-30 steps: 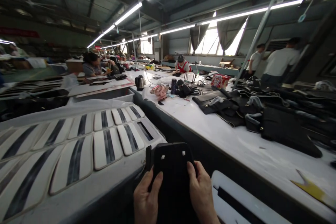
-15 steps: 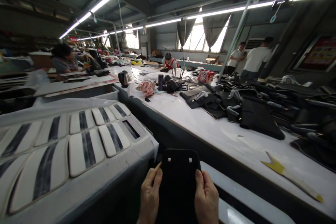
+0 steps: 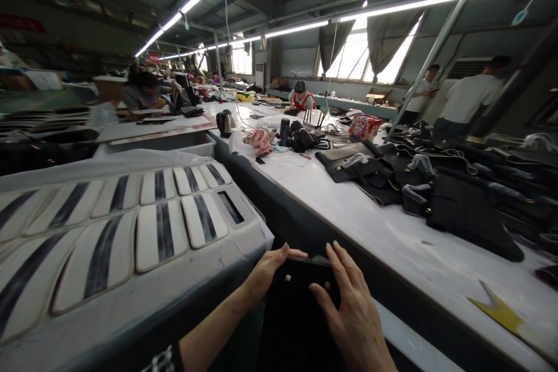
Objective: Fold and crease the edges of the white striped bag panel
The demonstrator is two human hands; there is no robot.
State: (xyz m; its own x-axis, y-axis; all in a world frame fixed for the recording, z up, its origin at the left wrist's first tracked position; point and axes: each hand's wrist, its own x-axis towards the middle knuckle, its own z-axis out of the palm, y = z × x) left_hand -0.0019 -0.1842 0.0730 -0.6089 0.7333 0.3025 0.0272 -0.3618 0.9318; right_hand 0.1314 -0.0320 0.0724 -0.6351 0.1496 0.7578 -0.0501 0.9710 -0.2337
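A black flat panel (image 3: 294, 319) with rounded top corners and two small pale spots near its top edge is in front of me, low in the middle of the view. My left hand (image 3: 267, 272) is closed at its upper left corner, one finger stretched along the top edge. Over the upper right corner lies my right hand (image 3: 355, 308), its fingers stretched out and the thumb apart, across the panel's front. The lower part of the panel fades into shadow.
White panels with dark stripes (image 3: 164, 232) lie in rows on the covered table (image 3: 192, 285) at left. Black bags (image 3: 471, 215) are heaped on the long white table (image 3: 349, 221), with a yellow-and-white tool (image 3: 501, 314) near its edge. Several people work or stand farther off.
Both hands have moved up from the panel's sides to its top corners. The right hand has opened its fingers. The view has turned slightly left.
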